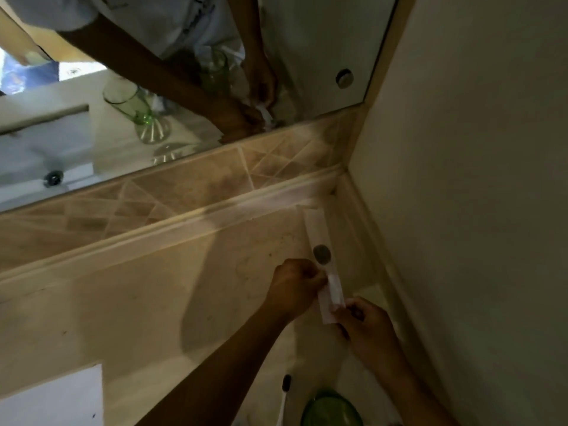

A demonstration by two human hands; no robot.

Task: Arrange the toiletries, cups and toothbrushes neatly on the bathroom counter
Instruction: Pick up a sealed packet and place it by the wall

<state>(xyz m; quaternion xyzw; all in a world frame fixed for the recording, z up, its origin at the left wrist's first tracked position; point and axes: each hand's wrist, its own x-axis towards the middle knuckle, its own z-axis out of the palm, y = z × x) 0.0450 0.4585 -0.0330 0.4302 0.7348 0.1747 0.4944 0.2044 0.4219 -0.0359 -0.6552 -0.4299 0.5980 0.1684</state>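
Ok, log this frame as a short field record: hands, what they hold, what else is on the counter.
left hand: pinching the upper part of the white packet
right hand: gripping the packet's lower end
packet position: by the counter's corner, near the wall
green cup: bottom edge of view, on the counter
toothbrush: left of the cup
mirror: reflects hands and a green glass

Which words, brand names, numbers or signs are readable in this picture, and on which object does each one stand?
None can be read.
White packet, held by left hand and right hand: only a dark round mark, no legible text.
Shirt reflected in the mirror: dark print, too blurred to read.
Green cup and toothbrush: no lettering visible.
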